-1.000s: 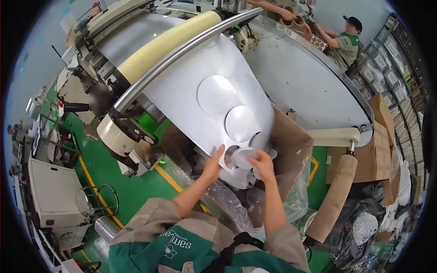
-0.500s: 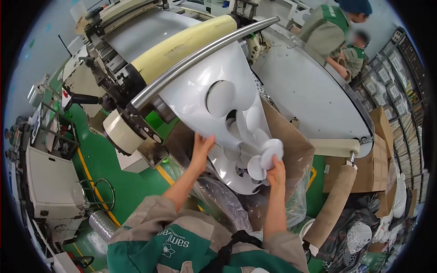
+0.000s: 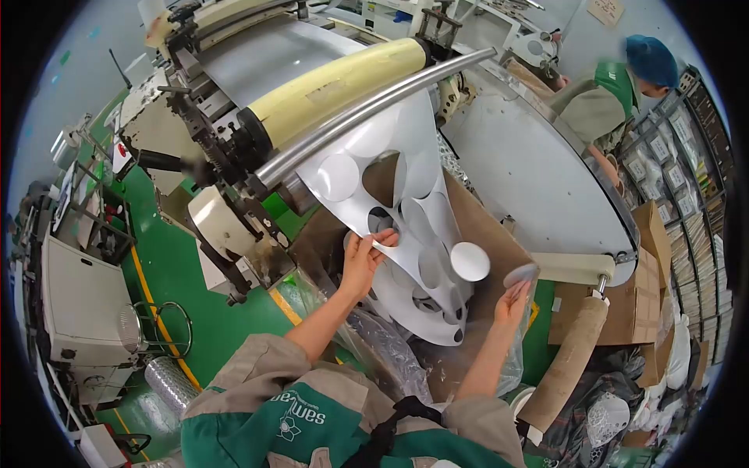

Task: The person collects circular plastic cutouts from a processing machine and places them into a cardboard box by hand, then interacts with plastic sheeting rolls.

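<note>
A white plastic-like sheet with round cut-outs hangs down from the machine's metal bar into a cardboard box. At the sheet's left edge, my left hand grips it, fingers bent over the rim of a hole. My right hand is apart from the sheet, over the box's right side, pinching a thin round disc seen at a slant. Between the hands, a white disc overlaps the sheet's right edge. Higher up, another disc shows within the sheet.
The cardboard box has a clear plastic liner. A yellow roller and steel bar stand above. On the right are a brown-wrapped roller and cartons. A co-worker leans beside shelving.
My right hand has moved right, away from the sheet, with a disc; the cluster of discs at it is gone. My left hand has shifted slightly right along the sheet, which hangs differently.
</note>
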A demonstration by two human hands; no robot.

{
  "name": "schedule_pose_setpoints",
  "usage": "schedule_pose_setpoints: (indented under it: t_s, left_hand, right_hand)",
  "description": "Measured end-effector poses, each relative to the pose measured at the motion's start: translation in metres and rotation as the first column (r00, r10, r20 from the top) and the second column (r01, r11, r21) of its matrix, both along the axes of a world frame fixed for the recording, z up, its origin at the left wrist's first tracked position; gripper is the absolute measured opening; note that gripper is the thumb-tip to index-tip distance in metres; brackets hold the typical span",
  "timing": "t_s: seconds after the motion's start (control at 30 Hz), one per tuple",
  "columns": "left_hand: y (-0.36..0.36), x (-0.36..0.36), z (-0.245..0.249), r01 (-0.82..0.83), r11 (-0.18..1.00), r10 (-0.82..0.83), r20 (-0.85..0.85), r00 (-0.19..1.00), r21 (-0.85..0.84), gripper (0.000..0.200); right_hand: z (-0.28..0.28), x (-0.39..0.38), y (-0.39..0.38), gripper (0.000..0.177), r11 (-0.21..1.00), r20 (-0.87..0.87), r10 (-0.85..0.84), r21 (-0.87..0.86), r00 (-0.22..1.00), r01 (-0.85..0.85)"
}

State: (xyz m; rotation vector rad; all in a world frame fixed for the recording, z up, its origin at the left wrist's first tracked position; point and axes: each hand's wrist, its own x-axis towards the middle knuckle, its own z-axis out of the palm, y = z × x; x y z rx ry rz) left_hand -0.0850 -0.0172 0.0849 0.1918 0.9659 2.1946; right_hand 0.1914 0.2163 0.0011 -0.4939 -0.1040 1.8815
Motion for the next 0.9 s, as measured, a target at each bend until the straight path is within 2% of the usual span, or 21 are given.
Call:
schedule_pose_setpoints:
  t_s: [0.03,0.07,0.13,0.17,0.2,0.23,0.3,0.33,0.37,0.4,0.43,0.5,0.53,0.63,0.7,0.77,0.8,0.83,0.87,0.9]
  left_hand:
    - [-0.003,0.002,0.006,0.052,0.999,-0.052,-0.044,0.998,-0.001,0.017]
    - [-0.004,0.006,0.003,0.117,0.992,-0.121,-0.095,0.988,-0.042,0.017]
    - [-0.005,0.023,0.002,0.175,0.979,-0.186,-0.104,0.977,-0.108,0.021]
    - [-0.005,0.031,0.001,0.215,0.97,-0.225,-0.088,0.97,-0.114,0.022]
    - [-0.004,0.039,-0.002,0.203,0.975,-0.21,-0.083,0.974,-0.09,0.023]
    - [-0.003,0.044,-0.008,0.216,0.972,-0.223,-0.075,0.972,-0.096,0.023]
    - [-0.003,0.05,-0.02,0.231,0.967,-0.238,-0.059,0.969,-0.111,0.022]
    - [-0.005,0.055,-0.007,0.238,0.959,-0.247,-0.045,0.968,-0.151,0.023]
    - [-0.004,0.058,-0.01,0.231,0.955,-0.242,-0.041,0.969,-0.189,0.019]
    - [-0.006,0.063,-0.01,0.236,0.955,-0.243,-0.018,0.97,-0.177,0.017]
    - [-0.006,0.066,-0.01,0.243,0.957,-0.246,0.003,0.969,-0.16,0.015]
    - [-0.007,0.073,-0.027,0.281,0.955,-0.281,0.016,0.96,-0.098,0.015]
    - [-0.007,0.077,-0.033,0.292,0.954,-0.292,0.018,0.956,-0.061,0.015]
    - [-0.007,0.086,-0.038,0.34,0.937,-0.334,0.074,0.939,-0.078,0.015]
    - [-0.006,0.085,-0.047,0.363,0.925,-0.351,0.117,0.929,-0.112,0.015]
    - [-0.009,0.083,-0.059,0.407,0.893,-0.389,0.127,0.913,-0.192,0.013]
    - [-0.01,0.084,-0.052,0.327,0.927,-0.301,0.157,0.941,-0.183,0.022]
    - [-0.007,0.077,-0.051,0.123,0.939,-0.138,-0.026,0.99,-0.32,0.032]
    - [-0.005,0.065,-0.049,-0.108,0.906,0.014,-0.227,0.974,-0.408,0.043]
    - [-0.005,0.046,-0.041,-0.176,0.878,0.069,-0.245,0.967,-0.446,0.059]
  right_hand:
    - [0.058,-0.018,-0.028,0.031,0.978,0.234,0.004,0.2,0.972,-0.052]
    - [0.081,-0.031,-0.041,0.038,0.882,0.369,0.163,0.361,0.915,-0.303]
    - [0.138,-0.081,-0.07,0.066,0.602,0.625,0.341,0.429,0.702,-0.674]
    - [0.149,-0.098,-0.075,0.079,0.447,0.759,0.379,0.35,0.529,-0.823]
    - [0.128,-0.111,-0.069,0.083,0.273,0.873,0.319,0.289,0.37,-0.918]
    - [0.116,-0.117,-0.064,0.087,0.151,0.955,0.231,0.152,0.185,-0.977]
    - [0.096,-0.106,-0.058,0.083,0.127,0.965,0.169,0.182,0.202,-0.975]
    - [0.09,-0.094,-0.056,0.078,0.327,0.851,0.401,0.212,0.338,-0.921]
    - [0.083,-0.08,-0.052,0.073,0.514,0.664,0.57,0.171,0.484,-0.841]
    - [0.073,-0.07,-0.05,0.061,0.635,0.49,0.628,0.128,0.605,-0.762]
    - [0.059,-0.063,-0.049,0.048,0.68,0.44,0.643,0.049,0.627,-0.732]
    - [0.009,-0.057,-0.049,0.037,0.654,0.405,0.719,-0.117,0.565,-0.747]
    - [-0.014,-0.061,-0.05,0.031,0.54,0.438,0.799,-0.219,0.412,-0.813]
    - [-0.029,-0.065,-0.072,0.035,0.271,0.346,0.921,-0.232,0.181,-0.934]
    - [-0.021,-0.057,-0.082,0.038,0.261,0.304,0.928,-0.117,0.216,-0.958]
    - [-0.015,-0.042,-0.089,0.038,0.24,0.36,0.918,-0.175,0.165,-0.955]
    - [-0.032,-0.025,-0.088,0.037,0.349,0.436,0.872,-0.234,0.222,-0.908]
    - [-0.058,-0.001,-0.084,0.036,0.453,0.519,0.812,-0.274,0.266,-0.849]
    - [-0.078,0.026,-0.081,0.036,0.538,0.567,0.774,-0.356,0.282,-0.764]
    - [-0.087,0.042,-0.077,0.036,0.616,0.617,0.733,-0.422,0.287,-0.665]
